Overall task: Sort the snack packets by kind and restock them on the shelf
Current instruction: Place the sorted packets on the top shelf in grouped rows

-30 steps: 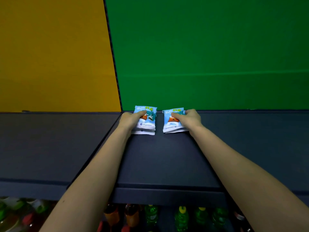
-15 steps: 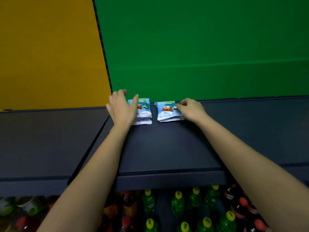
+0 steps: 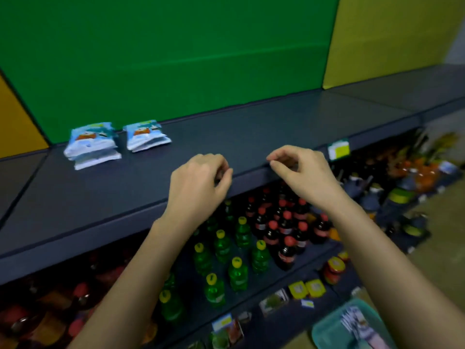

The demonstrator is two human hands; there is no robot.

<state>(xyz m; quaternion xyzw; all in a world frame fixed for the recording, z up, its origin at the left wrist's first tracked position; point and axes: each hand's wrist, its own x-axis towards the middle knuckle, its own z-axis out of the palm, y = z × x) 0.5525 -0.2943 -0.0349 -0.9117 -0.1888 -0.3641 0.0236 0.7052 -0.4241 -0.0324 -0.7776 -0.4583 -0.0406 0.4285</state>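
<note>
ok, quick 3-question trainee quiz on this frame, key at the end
1. True or false: both hands hold a packet.
2. The two stacks of light blue snack packets lie on the dark shelf against which backing panel? A yellow, B green
3. Which bottle caps sit directly below the left hand?

Key: 1 false, left hand and right hand are both empty. 2 B. 3 yellow caps on green bottles.
</note>
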